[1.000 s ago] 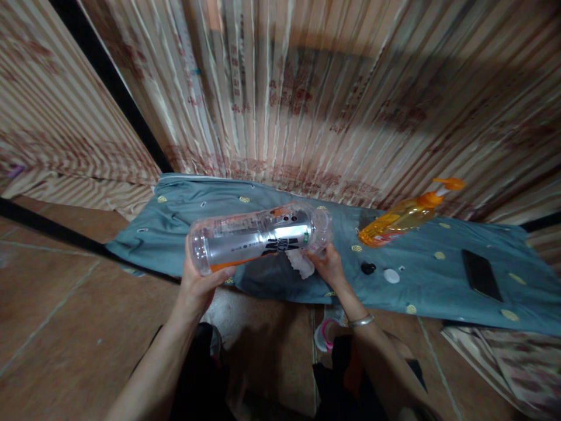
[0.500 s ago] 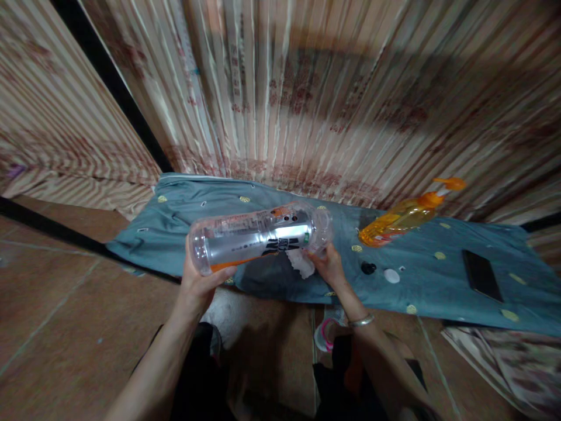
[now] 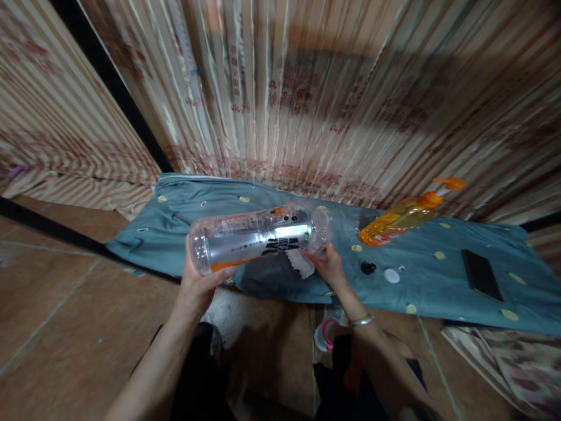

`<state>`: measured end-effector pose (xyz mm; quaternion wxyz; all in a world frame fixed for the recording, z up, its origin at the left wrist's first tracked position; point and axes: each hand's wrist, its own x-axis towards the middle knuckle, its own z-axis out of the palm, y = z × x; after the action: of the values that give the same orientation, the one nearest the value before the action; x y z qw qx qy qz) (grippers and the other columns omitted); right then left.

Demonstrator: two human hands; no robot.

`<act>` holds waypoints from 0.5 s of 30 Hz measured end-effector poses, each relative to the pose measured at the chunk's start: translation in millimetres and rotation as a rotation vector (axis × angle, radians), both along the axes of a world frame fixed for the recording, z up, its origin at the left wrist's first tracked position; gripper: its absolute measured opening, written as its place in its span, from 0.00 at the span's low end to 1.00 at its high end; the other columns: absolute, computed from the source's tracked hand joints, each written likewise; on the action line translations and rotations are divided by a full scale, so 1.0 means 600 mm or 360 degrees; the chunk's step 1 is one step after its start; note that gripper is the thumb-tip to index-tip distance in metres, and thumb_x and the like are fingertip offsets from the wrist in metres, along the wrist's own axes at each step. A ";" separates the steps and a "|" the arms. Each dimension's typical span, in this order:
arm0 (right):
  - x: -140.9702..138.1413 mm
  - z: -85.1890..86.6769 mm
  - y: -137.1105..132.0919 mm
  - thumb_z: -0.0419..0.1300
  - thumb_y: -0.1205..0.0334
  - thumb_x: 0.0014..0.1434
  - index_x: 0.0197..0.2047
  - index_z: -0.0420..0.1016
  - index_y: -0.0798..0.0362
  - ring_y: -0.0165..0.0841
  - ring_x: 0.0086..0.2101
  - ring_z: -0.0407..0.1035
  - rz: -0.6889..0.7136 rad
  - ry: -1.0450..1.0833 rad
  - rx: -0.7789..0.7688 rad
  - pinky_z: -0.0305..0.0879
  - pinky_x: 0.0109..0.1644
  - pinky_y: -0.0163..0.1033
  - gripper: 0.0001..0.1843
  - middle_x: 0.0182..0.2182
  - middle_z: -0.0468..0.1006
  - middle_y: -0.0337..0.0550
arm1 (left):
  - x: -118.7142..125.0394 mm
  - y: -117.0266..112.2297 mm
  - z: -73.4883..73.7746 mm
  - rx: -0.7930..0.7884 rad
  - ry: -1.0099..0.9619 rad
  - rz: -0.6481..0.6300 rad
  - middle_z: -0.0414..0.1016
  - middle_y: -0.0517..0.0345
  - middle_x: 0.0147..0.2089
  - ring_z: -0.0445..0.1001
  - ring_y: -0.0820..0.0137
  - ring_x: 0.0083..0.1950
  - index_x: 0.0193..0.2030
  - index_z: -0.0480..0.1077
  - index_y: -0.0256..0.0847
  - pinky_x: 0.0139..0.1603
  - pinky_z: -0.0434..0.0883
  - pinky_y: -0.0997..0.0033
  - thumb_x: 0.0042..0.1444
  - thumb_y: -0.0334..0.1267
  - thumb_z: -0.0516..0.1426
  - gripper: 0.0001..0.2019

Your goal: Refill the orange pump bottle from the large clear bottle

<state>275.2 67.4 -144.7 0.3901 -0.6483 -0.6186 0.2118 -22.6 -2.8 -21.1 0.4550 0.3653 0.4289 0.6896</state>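
Held on its side above the cloth is a clear plastic bottle (image 3: 249, 240) with a silver label, black lettering and an orange stripe. My left hand (image 3: 197, 280) is closed around the bottle's base, thumb along the near side. At the other end, my right hand (image 3: 328, 266) is closed against the clear end of the bottle. A crumpled white tissue (image 3: 301, 264) hangs from its fingers, just under the label. Some of the right fingers are hidden behind the bottle.
A pump bottle (image 3: 394, 219) of yellow-orange liquid stands on the teal cloth (image 3: 272, 286). Nearby lie a small black object (image 3: 368, 268), a white disc (image 3: 391, 275) and a dark phone (image 3: 481, 273). Behind hangs a striped curtain (image 3: 284, 105); a black pole (image 3: 114, 88) stands at left.
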 end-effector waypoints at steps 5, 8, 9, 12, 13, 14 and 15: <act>0.000 0.004 0.000 0.63 0.35 0.53 0.46 0.71 0.52 0.47 0.37 0.79 0.0030 0.0049 -0.0001 0.78 0.41 0.49 0.30 0.38 0.84 0.54 | 0.001 0.000 -0.001 0.0025 0.0019 0.0010 0.74 0.57 0.57 0.71 0.57 0.62 0.55 0.72 0.50 0.63 0.70 0.61 0.25 0.38 0.78 0.44; 0.001 0.006 0.000 0.65 0.39 0.53 0.47 0.71 0.52 0.48 0.37 0.80 0.0031 0.0059 -0.0023 0.78 0.41 0.50 0.28 0.39 0.84 0.54 | -0.001 0.000 -0.002 0.0031 0.0033 -0.0005 0.73 0.56 0.58 0.70 0.56 0.63 0.55 0.72 0.51 0.64 0.69 0.60 0.26 0.38 0.78 0.43; 0.001 0.006 0.000 0.66 0.40 0.53 0.47 0.71 0.52 0.48 0.37 0.80 0.0028 0.0054 -0.0031 0.78 0.41 0.50 0.27 0.39 0.84 0.54 | -0.002 0.001 -0.003 0.0034 0.0034 -0.0005 0.73 0.56 0.58 0.70 0.56 0.63 0.55 0.72 0.51 0.64 0.69 0.60 0.26 0.38 0.78 0.43; 0.001 0.009 -0.001 0.67 0.44 0.53 0.47 0.71 0.50 0.48 0.39 0.80 0.0022 0.0041 -0.0045 0.78 0.43 0.50 0.25 0.41 0.84 0.53 | -0.003 0.002 -0.006 0.0046 0.0038 -0.0006 0.73 0.56 0.58 0.71 0.56 0.62 0.55 0.72 0.51 0.63 0.69 0.60 0.26 0.38 0.78 0.43; 0.001 0.009 -0.001 0.67 0.44 0.53 0.47 0.71 0.50 0.48 0.40 0.80 0.0023 0.0042 -0.0049 0.78 0.43 0.51 0.25 0.41 0.84 0.53 | -0.003 0.002 -0.006 0.0053 0.0039 -0.0005 0.73 0.56 0.58 0.71 0.56 0.62 0.55 0.72 0.51 0.63 0.70 0.59 0.26 0.38 0.78 0.43; 0.001 0.010 -0.002 0.67 0.45 0.53 0.48 0.71 0.50 0.48 0.40 0.80 0.0024 0.0046 -0.0056 0.79 0.43 0.51 0.25 0.41 0.84 0.53 | -0.003 0.002 -0.007 0.0057 0.0038 -0.0004 0.73 0.56 0.58 0.71 0.56 0.62 0.55 0.73 0.51 0.63 0.70 0.59 0.26 0.38 0.78 0.43; 0.001 0.011 -0.002 0.67 0.45 0.53 0.48 0.70 0.50 0.49 0.40 0.80 0.0021 0.0050 -0.0070 0.79 0.42 0.52 0.25 0.41 0.84 0.53 | -0.003 0.001 -0.007 0.0061 0.0033 -0.0003 0.73 0.57 0.58 0.71 0.56 0.62 0.54 0.73 0.52 0.63 0.70 0.59 0.26 0.37 0.78 0.42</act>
<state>275.5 66.4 -138.0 0.3839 -0.6491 -0.6120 0.2381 -24.6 -2.0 -25.4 0.4440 0.3815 0.4201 0.6935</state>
